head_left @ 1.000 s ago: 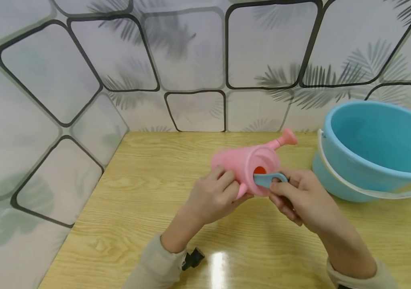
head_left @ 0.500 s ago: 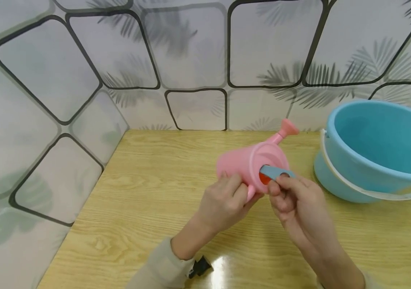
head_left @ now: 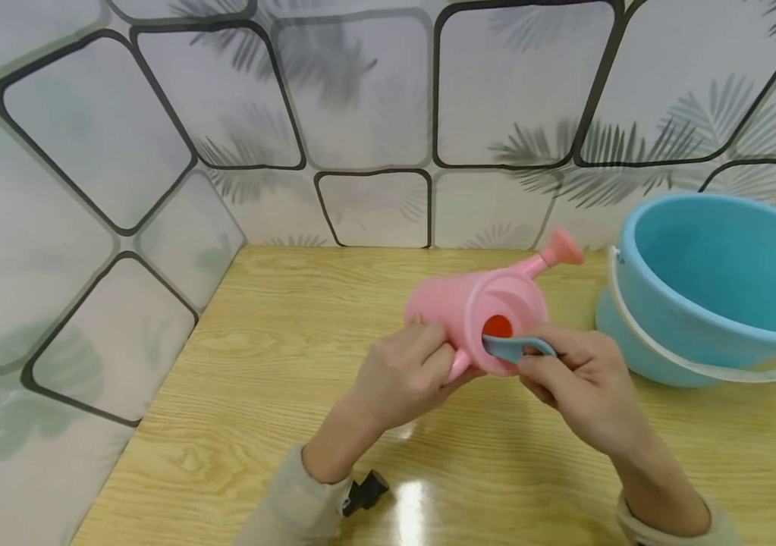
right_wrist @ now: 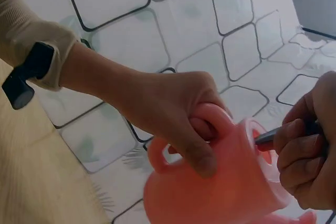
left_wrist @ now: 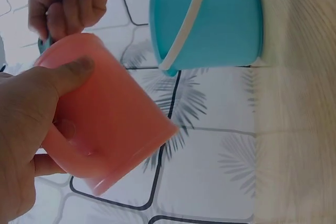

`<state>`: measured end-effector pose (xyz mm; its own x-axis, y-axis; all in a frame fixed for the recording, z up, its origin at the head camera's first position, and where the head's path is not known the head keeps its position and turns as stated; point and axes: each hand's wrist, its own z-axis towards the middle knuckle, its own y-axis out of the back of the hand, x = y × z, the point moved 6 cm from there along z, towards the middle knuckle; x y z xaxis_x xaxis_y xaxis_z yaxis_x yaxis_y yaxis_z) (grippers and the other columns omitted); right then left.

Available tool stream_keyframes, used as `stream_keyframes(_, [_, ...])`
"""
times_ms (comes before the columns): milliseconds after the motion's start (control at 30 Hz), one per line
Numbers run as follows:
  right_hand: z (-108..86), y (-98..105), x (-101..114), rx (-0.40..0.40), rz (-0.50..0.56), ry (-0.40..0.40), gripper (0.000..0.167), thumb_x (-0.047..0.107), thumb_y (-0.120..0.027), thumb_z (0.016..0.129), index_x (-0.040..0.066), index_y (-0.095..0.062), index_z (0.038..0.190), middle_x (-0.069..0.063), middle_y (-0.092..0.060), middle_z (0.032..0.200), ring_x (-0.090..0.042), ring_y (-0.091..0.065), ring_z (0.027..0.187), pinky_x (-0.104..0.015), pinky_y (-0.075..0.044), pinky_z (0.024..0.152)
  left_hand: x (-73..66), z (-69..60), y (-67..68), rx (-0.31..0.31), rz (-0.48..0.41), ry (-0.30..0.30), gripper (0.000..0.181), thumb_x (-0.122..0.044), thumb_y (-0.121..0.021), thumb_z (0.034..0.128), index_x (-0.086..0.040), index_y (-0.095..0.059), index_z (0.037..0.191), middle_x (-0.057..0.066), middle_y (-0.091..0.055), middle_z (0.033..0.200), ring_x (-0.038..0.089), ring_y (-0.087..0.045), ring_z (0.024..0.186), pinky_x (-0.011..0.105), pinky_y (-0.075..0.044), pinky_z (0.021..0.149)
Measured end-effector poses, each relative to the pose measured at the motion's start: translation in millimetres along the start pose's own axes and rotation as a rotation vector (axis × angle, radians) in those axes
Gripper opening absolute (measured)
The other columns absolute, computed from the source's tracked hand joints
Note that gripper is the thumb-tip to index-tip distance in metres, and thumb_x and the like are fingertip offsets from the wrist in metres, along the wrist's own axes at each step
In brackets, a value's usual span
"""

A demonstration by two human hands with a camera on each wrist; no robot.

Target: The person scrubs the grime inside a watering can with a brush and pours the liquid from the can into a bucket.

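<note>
A pink toy watering can (head_left: 444, 299) lies tilted above the table, its round top opening turned toward the right hand and its spout pointing up and right. My left hand (head_left: 404, 371) grips it by the handle, with the thumb on the can's wall in the left wrist view. My right hand (head_left: 585, 387) pinches a flat blue handle with a looped end (head_left: 505, 348); its far end reaches into the can's opening and is hidden there. Something orange-red (head_left: 497, 327) shows inside the opening; whether it joins the blue handle I cannot tell.
A large light-blue bucket (head_left: 688, 303) with a white bail handle (head_left: 654, 341) stands on the right, close to my right hand. The wood-grain table (head_left: 278, 326) meets a patterned wall covering (head_left: 374, 98) at the back and left.
The can shifted right and up, then my left hand brought it partly back left. My right hand raised the blue handle across the opening, then lowered it to the opening's lower side.
</note>
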<state>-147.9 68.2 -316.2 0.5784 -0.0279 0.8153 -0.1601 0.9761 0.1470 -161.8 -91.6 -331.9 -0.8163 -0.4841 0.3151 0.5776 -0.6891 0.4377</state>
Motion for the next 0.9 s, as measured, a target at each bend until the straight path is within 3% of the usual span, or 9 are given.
stream_keyframes(167, [-4.1, 8.2, 15.6, 0.14, -0.322, 0.195, 0.042, -0.024, -0.052, 0.077, 0.012, -0.069, 0.089, 0.008, -0.038, 0.06, 0.002, -0.029, 0.051, -0.013, -0.026, 0.043, 0.7, -0.4, -0.5, 0.011, -0.007, -0.055, 0.043, -0.034, -0.068, 0.0952, -0.013, -0.045, 0.065, -0.001, -0.044, 0.066, 0.009, -0.037, 0.052, 0.019, -0.045, 0.054])
stream_keyframes(300, [-10.4, 1.4, 24.3, 0.233, -0.608, 0.266, 0.038, -0.01, -0.055, 0.08, 0.012, -0.071, 0.106, 0.014, -0.041, 0.069, 0.005, -0.035, 0.061, -0.008, -0.033, 0.055, -0.1, -3.6, -4.4, 0.062, -0.008, -0.078, 0.042, -0.032, -0.059, 0.101, -0.012, -0.045, 0.066, -0.002, -0.044, 0.066, 0.009, -0.041, 0.054, 0.023, -0.054, 0.064])
stream_keyframes(400, [-11.0, -5.0, 23.5, 0.261, -0.748, 0.241, 0.038, -0.006, -0.059, 0.082, 0.013, -0.07, 0.113, 0.014, -0.049, 0.078, 0.003, -0.037, 0.065, -0.008, -0.035, 0.06, 0.8, -5.4, -6.3, 0.09, -0.009, -0.078, 0.042, -0.031, -0.056, 0.1025, -0.012, -0.045, 0.067, -0.001, -0.044, 0.067, 0.009, -0.041, 0.055, 0.023, -0.055, 0.064])
stream_keyframes(500, [-7.9, -6.4, 18.5, 0.254, -0.747, 0.162, 0.044, -0.011, -0.063, 0.082, 0.011, -0.07, 0.119, 0.008, -0.062, 0.094, 0.001, -0.04, 0.066, -0.012, -0.037, 0.062, 3.2, -7.3, -7.2, 0.11, -0.005, -0.065, 0.043, -0.032, -0.056, 0.1024, -0.011, -0.045, 0.067, -0.001, -0.044, 0.066, 0.009, -0.04, 0.055, 0.022, -0.054, 0.063])
stream_keyframes(600, [-4.6, -3.7, 11.3, 0.234, -0.674, 0.055, 0.043, -0.014, -0.06, 0.084, 0.012, -0.07, 0.117, 0.005, -0.064, 0.1, 0.002, -0.04, 0.063, -0.016, -0.039, 0.057, 5.6, -8.5, -8.3, 0.132, 0.002, -0.053, 0.043, -0.033, -0.059, 0.1009, -0.011, -0.045, 0.066, -0.001, -0.044, 0.066, 0.009, -0.039, 0.054, 0.022, -0.051, 0.059])
stream_keyframes(800, [1.1, -0.7, -3.8, 0.222, -0.611, -0.082, 0.021, 0.004, -0.071, 0.09, 0.018, -0.063, 0.103, 0.012, -0.056, 0.084, -0.003, -0.05, 0.071, -0.02, -0.045, 0.057, 7.8, -10.9, -12.8, 0.19, 0.003, -0.03, 0.042, -0.033, -0.067, 0.0957, -0.011, -0.046, 0.066, -0.002, -0.043, 0.066, 0.01, -0.037, 0.055, 0.019, -0.039, 0.052])
stream_keyframes(900, [3.5, 0.4, -10.1, 0.122, -0.634, -0.104, 0.017, 0.007, -0.073, 0.089, 0.013, -0.061, 0.1, 0.009, -0.056, 0.078, -0.005, -0.051, 0.066, -0.021, -0.045, 0.055, 8.0, -12.0, -14.9, 0.208, 0.007, -0.016, 0.042, -0.035, -0.072, 0.0913, -0.011, -0.047, 0.067, -0.002, -0.043, 0.067, 0.011, -0.037, 0.055, 0.019, -0.036, 0.05])
